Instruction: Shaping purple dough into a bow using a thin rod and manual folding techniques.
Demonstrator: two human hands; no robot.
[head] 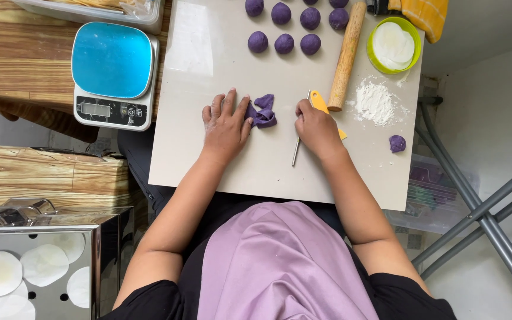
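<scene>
We count ten purple balls [284, 43] beside one rolling pin [346, 56], plus one scale [112, 74].

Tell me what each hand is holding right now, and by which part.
The right hand grips the scraper by its orange handle. The left hand lies flat, fingertips pressing the edge of the purple dough piece, not gripping it.

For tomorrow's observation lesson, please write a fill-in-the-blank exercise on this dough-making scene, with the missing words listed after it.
1. The left hand presses on a lump of ____ dough.
2. The right hand holds a scraper with an ____ handle.
3. The wooden rolling pin lies between the dough balls and the ____ bowl.
4. The kitchen scale has a ____ top.

Missing words: purple; orange; green; blue
</scene>
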